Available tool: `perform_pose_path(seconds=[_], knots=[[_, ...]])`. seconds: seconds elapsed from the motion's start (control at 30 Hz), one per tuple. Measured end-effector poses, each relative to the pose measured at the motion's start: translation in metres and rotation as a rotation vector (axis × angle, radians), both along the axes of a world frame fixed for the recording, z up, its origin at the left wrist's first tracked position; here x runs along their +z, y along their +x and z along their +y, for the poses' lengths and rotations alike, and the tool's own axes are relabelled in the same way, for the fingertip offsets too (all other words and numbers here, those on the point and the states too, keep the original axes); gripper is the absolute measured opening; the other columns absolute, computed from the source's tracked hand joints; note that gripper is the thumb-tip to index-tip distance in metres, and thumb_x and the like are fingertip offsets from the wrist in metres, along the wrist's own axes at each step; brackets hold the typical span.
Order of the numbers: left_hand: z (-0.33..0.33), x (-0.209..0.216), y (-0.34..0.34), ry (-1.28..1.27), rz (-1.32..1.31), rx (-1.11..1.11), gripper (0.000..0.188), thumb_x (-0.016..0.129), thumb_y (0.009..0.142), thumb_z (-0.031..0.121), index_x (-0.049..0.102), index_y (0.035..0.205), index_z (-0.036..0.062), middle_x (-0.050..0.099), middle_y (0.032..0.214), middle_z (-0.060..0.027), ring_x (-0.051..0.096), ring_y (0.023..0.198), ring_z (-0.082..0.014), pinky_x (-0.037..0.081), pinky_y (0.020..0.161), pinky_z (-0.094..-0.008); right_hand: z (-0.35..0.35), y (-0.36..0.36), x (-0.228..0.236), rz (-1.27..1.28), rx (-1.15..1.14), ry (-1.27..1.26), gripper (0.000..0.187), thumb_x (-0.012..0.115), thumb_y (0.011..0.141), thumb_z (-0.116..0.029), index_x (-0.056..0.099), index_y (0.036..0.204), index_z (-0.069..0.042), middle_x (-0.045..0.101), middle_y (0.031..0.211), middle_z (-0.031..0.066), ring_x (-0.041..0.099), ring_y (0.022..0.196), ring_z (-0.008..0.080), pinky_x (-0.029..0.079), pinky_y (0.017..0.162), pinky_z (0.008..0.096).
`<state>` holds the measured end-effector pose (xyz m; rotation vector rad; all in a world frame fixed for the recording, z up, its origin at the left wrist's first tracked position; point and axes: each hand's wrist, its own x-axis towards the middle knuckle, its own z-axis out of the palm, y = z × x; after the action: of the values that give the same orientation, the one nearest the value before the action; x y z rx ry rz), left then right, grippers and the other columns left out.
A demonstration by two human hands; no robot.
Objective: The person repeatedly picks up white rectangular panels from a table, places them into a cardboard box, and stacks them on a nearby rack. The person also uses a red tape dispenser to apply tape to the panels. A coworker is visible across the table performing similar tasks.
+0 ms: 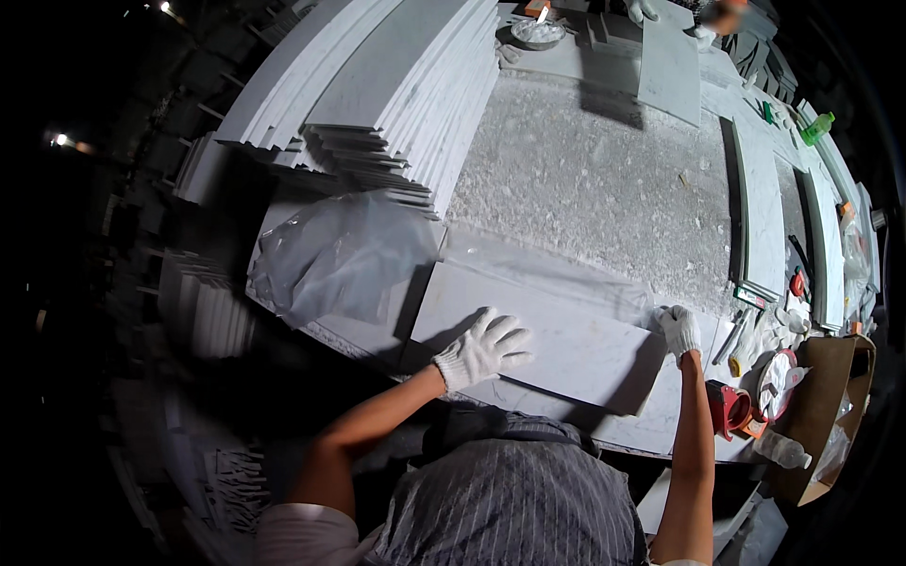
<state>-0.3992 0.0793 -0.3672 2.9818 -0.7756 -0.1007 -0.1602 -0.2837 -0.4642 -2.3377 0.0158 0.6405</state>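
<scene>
A white marble slab (557, 330) with faint grey veins lies lengthwise in front of me at the near side of the bench. My left hand (483, 351), in a white knit glove, rests flat near its near edge with fingers spread. At the slab's far right corner, my gloved right hand (679, 332) has its fingers curled over the edge. A clear plastic film (547, 274) runs along the far side of the slab up to that hand; whether the fingers also pinch it is hidden.
Tall stacks of marble slabs (406, 104) stand at the left, with a crumpled plastic bag (344, 255) before them. At the right are a red tape dispenser (728, 407), a plastic bottle (782, 449) and a cardboard box (819, 443). Across the bench another person's gloved hand (642, 10) holds an upright slab (671, 66).
</scene>
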Motion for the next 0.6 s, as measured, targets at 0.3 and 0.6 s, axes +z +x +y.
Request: perform_pose_path(seconds=[0.3, 0.6], knots=[[0.002, -0.013, 0.002, -0.035, -0.062, -0.010, 0.065, 0.077, 0.066, 0.042, 0.060, 0.127, 0.0269, 0.047, 0.137, -0.0030, 0.039, 0.131, -0.0275, 0.031, 0.110, -0.0531, -0.004, 0.007, -0.011, 0.037, -0.013, -0.010, 0.032, 0.067, 0.087, -0.031, 0.068, 0.079, 0.000, 0.062, 0.062, 0.0094, 0.057, 0.059, 0.0146, 0.045, 0.057, 0.0334], [0.038, 0.000, -0.018, -0.476, -0.146, 1.202, 0.066, 0.069, 0.085, 0.037, 0.045, 0.142, 0.0140, 0.043, 0.146, -0.0154, 0.044, 0.130, -0.0342, 0.037, 0.106, -0.0468, -0.026, -0.072, 0.018, -0.385, -0.190, 0.179, 0.050, 0.060, 0.097, -0.029, 0.048, 0.133, 0.004, 0.063, 0.116, 0.0185, 0.062, 0.100, 0.0221, 0.051, 0.087, 0.0331]])
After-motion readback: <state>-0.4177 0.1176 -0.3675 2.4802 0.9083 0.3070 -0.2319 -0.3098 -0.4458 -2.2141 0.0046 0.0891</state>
